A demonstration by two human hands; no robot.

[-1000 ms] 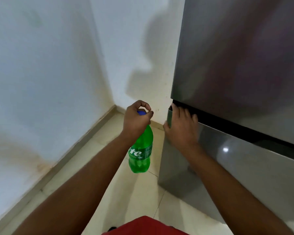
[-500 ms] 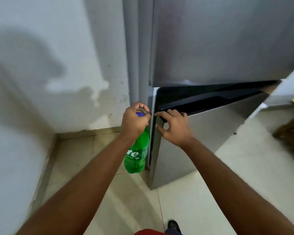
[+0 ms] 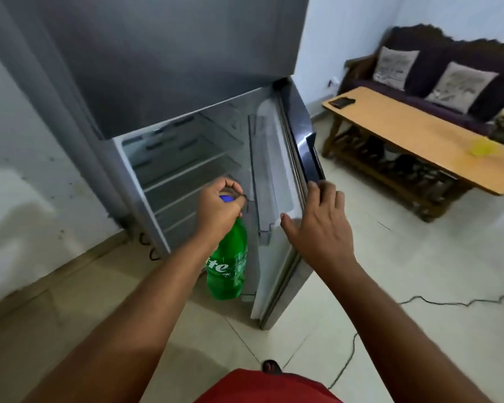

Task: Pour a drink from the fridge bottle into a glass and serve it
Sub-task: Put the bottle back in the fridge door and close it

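Note:
A green soda bottle with a blue cap hangs upright in front of the open fridge. My left hand grips it by the neck and cap. The grey fridge stands ahead; its lower door is swung wide open, showing bare shelves. My right hand rests on the top edge of that door, fingers spread, thumb on the inner side. A yellow glass-like object, blurred, stands on the wooden table at the right.
A dark sofa with two cushions stands behind the table. A black phone-like item lies on the table's far end. A black cable runs across the tiled floor at the right. White walls close in the left side.
The lower fridge door has swung from barely ajar to wide open under my right hand. My view has turned right, bringing the table and sofa into sight. The bottle stays in my left hand.

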